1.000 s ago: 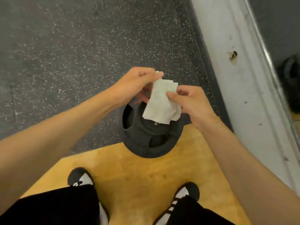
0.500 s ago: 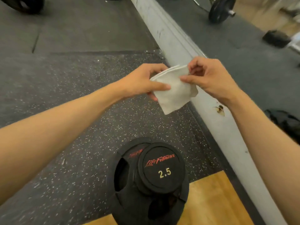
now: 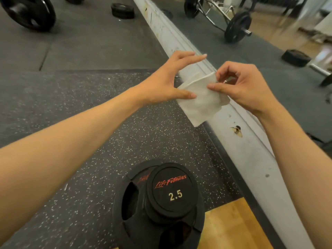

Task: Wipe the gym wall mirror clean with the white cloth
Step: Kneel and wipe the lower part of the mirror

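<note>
A folded white cloth [image 3: 199, 105] hangs in the air between my hands, in front of the white wall base [image 3: 251, 155]. My right hand [image 3: 246, 87] pinches the cloth's upper right edge between thumb and fingers. My left hand [image 3: 168, 81] is spread, its fingers straight; the thumb touches the cloth's left edge and the other fingers are off it. The wall mirror [image 3: 269, 56] runs along the right above the base and reflects gym floor and equipment.
A stack of black weight plates [image 3: 159, 203] marked 2.5 lies on the floor below my hands. Further plates [image 3: 28, 13] and a small plate stack [image 3: 123, 10] sit on the rubber floor [image 3: 89, 97] at the back left. A wood floor [image 3: 231, 227] starts at the bottom right.
My view has lifted from the floor toward the mirror. My left hand has let go of its pinch on the cloth and spread its fingers; my right hand keeps hold.
</note>
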Action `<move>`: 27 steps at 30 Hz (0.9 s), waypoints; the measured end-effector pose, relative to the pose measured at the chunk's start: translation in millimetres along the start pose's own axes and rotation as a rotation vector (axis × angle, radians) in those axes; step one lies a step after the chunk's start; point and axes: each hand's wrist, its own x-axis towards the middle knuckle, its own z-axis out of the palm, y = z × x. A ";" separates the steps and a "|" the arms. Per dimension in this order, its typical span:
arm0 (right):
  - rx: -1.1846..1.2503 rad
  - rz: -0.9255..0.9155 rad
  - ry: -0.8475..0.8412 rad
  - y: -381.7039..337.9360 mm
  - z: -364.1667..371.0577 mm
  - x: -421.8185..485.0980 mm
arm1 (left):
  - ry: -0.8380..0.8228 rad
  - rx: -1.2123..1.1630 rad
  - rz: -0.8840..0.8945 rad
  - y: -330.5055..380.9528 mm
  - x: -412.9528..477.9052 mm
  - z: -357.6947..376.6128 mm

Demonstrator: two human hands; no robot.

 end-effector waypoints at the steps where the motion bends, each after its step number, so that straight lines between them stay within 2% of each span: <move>1: 0.012 0.004 -0.013 -1.5 1.0 -0.8 | -0.015 -0.021 0.009 4.3 2.6 4.0; 4: 0.040 0.029 -0.040 -2.9 2.9 -1.9 | -0.048 -0.032 -0.010 8.7 7.3 17.3; 9: -0.013 0.078 0.018 -7.5 -0.8 -4.3 | -0.133 -0.126 -0.197 4.7 3.9 12.6; 12: -0.006 0.122 0.105 -5.2 2.3 -6.1 | -0.058 -0.179 -0.208 4.6 1.2 10.5; 15: -0.099 0.394 0.266 4.4 8.7 -8.3 | 0.148 -0.354 -0.243 3.1 2.0 8.3; 18: 0.240 0.689 0.122 5.2 21.6 -12.7 | 0.254 -0.429 -0.275 1.9 2.3 8.0; 20: 0.476 0.641 0.016 6.7 29.5 -14.4 | 0.286 -0.445 -0.271 2.3 1.1 10.9; 22: 0.592 0.517 -0.020 7.9 33.2 -14.9 | 0.287 -0.456 -0.250 2.4 -0.7 14.4; 27: 0.547 0.479 0.124 9.2 33.1 -13.4 | 0.149 -0.444 -0.277 0.2 -6.3 7.3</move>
